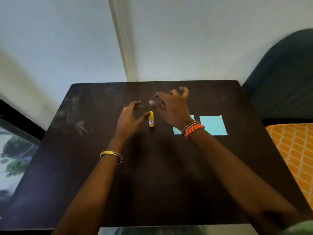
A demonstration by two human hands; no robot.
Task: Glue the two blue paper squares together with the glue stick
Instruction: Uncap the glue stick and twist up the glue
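Glue stick point(151, 118) upright on table point(94, 150), just beside left hand point(129, 118) thumb; both hands' fingers spread, empty; right hand point(172, 109) beyond it.

Your small cylindrical glue stick point(151, 118) is bright yellow with a white label band bearing dark lettering. Your two flat paper squares, point(213, 125) and point(177, 130), are pale sky blue. They lie on your square wooden table point(101, 116), which is very dark brown, streaked with whitish scuffs toward its far left. Your left wrist carries thin metal bangles point(111, 154) in gold-yellow; your right wrist wears woven thread bands point(193, 128) in orange flecked with white. The cushion at the right edge point(294, 155) is orange with a pale lattice pattern.
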